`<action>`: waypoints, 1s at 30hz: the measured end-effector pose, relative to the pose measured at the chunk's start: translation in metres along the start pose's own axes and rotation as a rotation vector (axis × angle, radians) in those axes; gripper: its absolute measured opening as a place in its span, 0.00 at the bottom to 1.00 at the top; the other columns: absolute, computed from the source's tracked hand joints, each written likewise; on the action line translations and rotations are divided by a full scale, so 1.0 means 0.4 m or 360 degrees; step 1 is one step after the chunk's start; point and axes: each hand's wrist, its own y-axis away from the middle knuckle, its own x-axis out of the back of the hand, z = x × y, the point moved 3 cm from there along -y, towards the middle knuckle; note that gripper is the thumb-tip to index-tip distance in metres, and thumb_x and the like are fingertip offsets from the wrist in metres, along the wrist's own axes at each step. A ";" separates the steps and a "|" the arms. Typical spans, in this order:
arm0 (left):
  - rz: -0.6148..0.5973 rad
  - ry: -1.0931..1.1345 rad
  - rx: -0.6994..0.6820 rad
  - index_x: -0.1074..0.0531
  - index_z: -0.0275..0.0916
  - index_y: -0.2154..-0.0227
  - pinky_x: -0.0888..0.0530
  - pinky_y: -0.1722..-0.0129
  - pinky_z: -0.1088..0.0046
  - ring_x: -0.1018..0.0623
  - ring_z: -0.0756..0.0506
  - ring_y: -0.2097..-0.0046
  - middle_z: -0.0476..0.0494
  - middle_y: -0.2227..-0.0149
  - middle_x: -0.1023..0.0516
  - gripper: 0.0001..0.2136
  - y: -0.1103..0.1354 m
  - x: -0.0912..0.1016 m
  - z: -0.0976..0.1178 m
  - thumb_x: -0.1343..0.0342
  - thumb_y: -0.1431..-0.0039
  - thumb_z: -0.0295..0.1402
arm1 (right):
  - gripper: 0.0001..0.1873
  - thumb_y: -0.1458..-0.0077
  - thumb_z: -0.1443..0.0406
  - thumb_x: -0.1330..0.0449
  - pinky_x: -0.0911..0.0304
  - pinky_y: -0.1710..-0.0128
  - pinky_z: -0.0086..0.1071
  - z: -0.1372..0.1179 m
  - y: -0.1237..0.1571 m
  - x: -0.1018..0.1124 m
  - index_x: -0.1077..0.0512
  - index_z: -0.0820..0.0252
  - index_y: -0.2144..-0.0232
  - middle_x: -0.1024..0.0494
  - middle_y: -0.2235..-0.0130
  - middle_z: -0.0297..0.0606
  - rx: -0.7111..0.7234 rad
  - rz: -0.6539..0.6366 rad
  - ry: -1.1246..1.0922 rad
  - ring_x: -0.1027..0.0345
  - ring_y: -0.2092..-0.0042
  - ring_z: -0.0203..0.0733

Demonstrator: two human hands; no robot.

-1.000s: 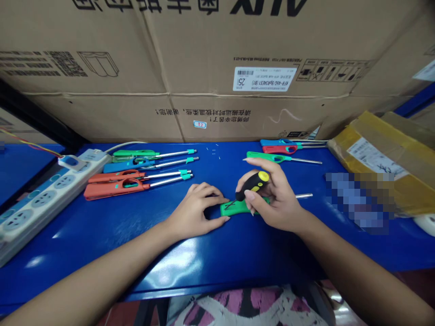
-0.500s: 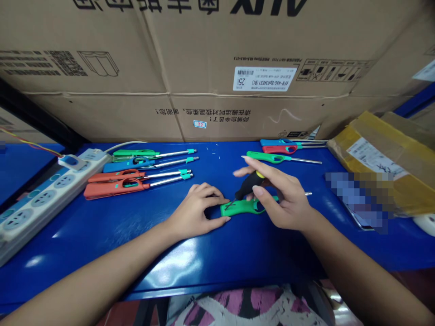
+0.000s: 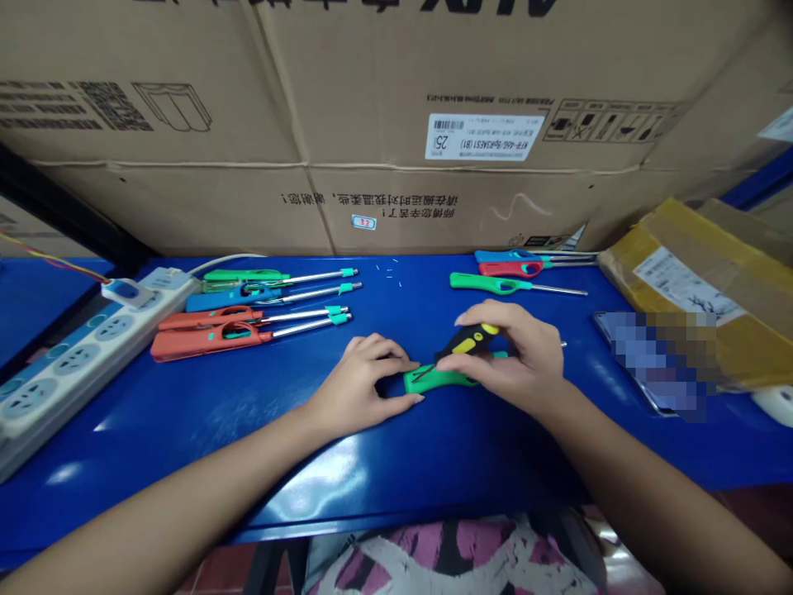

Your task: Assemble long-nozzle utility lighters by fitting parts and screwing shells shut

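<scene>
A green long-nosed lighter (image 3: 434, 378) lies on the blue table (image 3: 248, 430) in front of me. My left hand (image 3: 363, 388) pinches its handle end between thumb and fingers, holding it flat. My right hand (image 3: 517, 359) is closed round a black and yellow screwdriver (image 3: 464, 343), whose tip rests on the green handle. The lighter's metal nose (image 3: 562, 345) pokes out past my right hand.
Several red, blue and green lighters (image 3: 248, 310) lie in a row at the left; three more lighters (image 3: 514, 273) lie at the back right. A white power strip (image 3: 80, 351) runs along the left edge. Cardboard boxes (image 3: 396, 124) wall the back; a taped parcel (image 3: 700, 281) sits right.
My right hand has rolled over the screwdriver, fingers curling from spread to closed on its handle. The left hand and green lighter stayed put. The view has tipped slightly.
</scene>
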 end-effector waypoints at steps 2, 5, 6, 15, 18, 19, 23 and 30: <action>0.0009 0.0003 0.0002 0.21 0.44 0.56 0.35 0.52 0.62 0.24 0.42 0.53 0.46 0.57 0.20 0.15 0.000 -0.001 0.001 0.33 0.43 0.42 | 0.19 0.43 0.62 0.32 0.27 0.63 0.32 -0.009 -0.003 -0.002 0.27 0.54 0.49 0.19 0.62 0.36 0.0093 -0.0033 0.0032 0.24 0.65 0.40; 0.0001 0.0002 0.0005 0.21 0.43 0.55 0.35 0.52 0.61 0.24 0.42 0.53 0.47 0.57 0.20 0.15 0.000 -0.002 0.003 0.33 0.44 0.42 | 0.24 0.34 0.65 0.45 0.26 0.55 0.38 -0.014 -0.007 -0.010 0.37 0.58 0.37 0.21 0.49 0.45 0.0027 -0.0283 -0.0174 0.23 0.56 0.43; -0.0001 0.0003 0.0005 0.21 0.44 0.55 0.35 0.52 0.61 0.24 0.42 0.53 0.47 0.57 0.21 0.15 0.000 -0.002 0.004 0.33 0.44 0.43 | 0.25 0.34 0.67 0.47 0.26 0.54 0.39 -0.015 -0.008 -0.012 0.39 0.58 0.36 0.21 0.48 0.46 0.0004 -0.0312 -0.0222 0.23 0.55 0.44; -0.0002 0.0017 0.0008 0.21 0.44 0.55 0.35 0.52 0.61 0.24 0.42 0.53 0.46 0.57 0.21 0.15 0.000 -0.011 0.012 0.33 0.43 0.44 | 0.18 0.36 0.65 0.45 0.27 0.56 0.40 -0.027 -0.012 -0.014 0.31 0.58 0.45 0.20 0.54 0.43 0.0097 -0.0170 -0.0153 0.24 0.58 0.44; -0.0010 0.0022 -0.0001 0.21 0.44 0.56 0.35 0.53 0.61 0.25 0.41 0.53 0.46 0.57 0.21 0.16 0.001 -0.014 0.016 0.33 0.43 0.45 | 0.23 0.36 0.69 0.45 0.27 0.54 0.41 -0.028 -0.013 -0.020 0.35 0.57 0.39 0.21 0.51 0.44 0.0064 -0.0258 -0.0326 0.24 0.56 0.44; -0.0009 0.0021 -0.0004 0.21 0.44 0.56 0.35 0.53 0.61 0.25 0.41 0.53 0.46 0.57 0.21 0.16 0.001 -0.015 0.017 0.33 0.43 0.45 | 0.23 0.37 0.68 0.41 0.26 0.57 0.39 -0.028 -0.014 -0.019 0.33 0.56 0.41 0.20 0.56 0.41 0.0097 -0.0195 -0.0306 0.24 0.59 0.42; -0.0004 0.0015 -0.0005 0.21 0.44 0.56 0.35 0.53 0.61 0.25 0.42 0.54 0.46 0.58 0.21 0.15 0.001 -0.015 0.016 0.34 0.43 0.45 | 0.24 0.42 0.64 0.34 0.27 0.61 0.36 -0.030 -0.014 -0.020 0.30 0.55 0.44 0.20 0.63 0.38 0.0266 -0.0083 -0.0120 0.26 0.63 0.41; 0.0000 0.0006 -0.0013 0.21 0.43 0.56 0.36 0.53 0.61 0.25 0.42 0.54 0.46 0.58 0.21 0.16 0.001 -0.016 0.017 0.33 0.44 0.45 | 0.23 0.38 0.68 0.39 0.26 0.58 0.39 -0.030 -0.016 -0.023 0.32 0.54 0.41 0.19 0.55 0.42 0.0190 -0.0136 -0.0206 0.24 0.59 0.43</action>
